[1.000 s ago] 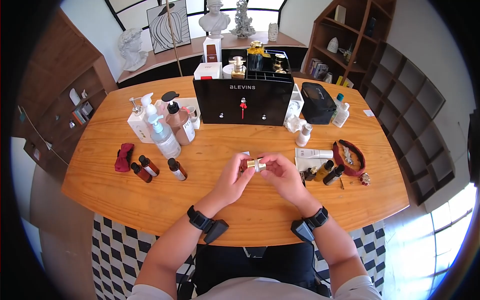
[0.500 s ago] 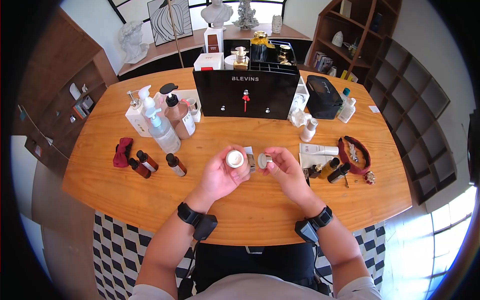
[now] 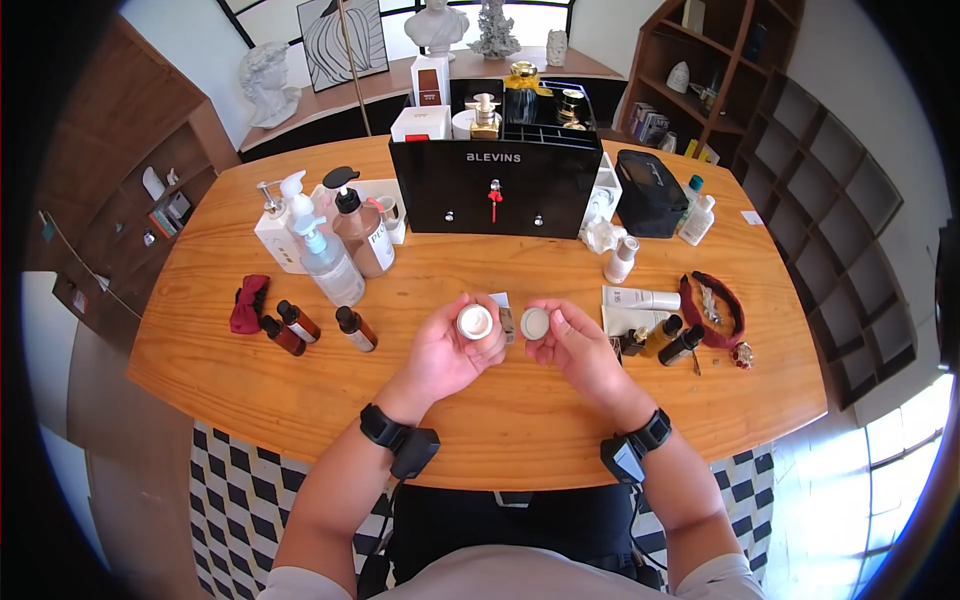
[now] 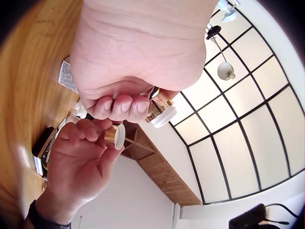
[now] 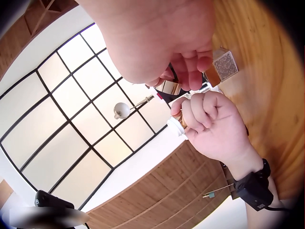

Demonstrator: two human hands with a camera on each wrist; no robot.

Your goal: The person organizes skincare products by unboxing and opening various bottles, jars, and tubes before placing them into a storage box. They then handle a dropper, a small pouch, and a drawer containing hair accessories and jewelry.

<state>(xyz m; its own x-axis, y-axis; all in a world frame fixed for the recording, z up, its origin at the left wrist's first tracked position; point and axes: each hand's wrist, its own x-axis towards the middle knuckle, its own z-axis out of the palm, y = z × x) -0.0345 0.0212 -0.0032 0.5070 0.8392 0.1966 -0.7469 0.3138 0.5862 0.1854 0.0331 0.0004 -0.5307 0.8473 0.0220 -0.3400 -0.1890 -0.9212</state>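
My left hand (image 3: pixel 440 350) grips a small cream jar (image 3: pixel 474 322), its white mouth turned up towards the head camera with pale cream inside. In the left wrist view the jar (image 4: pixel 162 113) shows a gold body and white rim beyond the curled fingers. My right hand (image 3: pixel 580 355) pinches the jar's lid (image 3: pixel 535 323) with its pale inside facing me. Gold siding shows on the lid (image 5: pixel 167 87) in the right wrist view. Jar and lid are apart, side by side above the table. Behind them lies a small patterned box (image 5: pixel 224 66), partly hidden by the hands.
Pump bottles (image 3: pixel 330 265) and small brown bottles (image 3: pixel 357 330) stand on the left of the wooden table (image 3: pixel 480 430). A black cosmetics organizer (image 3: pixel 495 195) stands at the back. To the right are tubes (image 3: pixel 640 299), dark bottles (image 3: pixel 682 345), a red headband (image 3: pixel 741 315) and a black pouch (image 3: pixel 648 195).
The lid came off the jar as my hands drew apart and the jar's mouth turned up. Since then the right hand has turned the lid's inside towards me.
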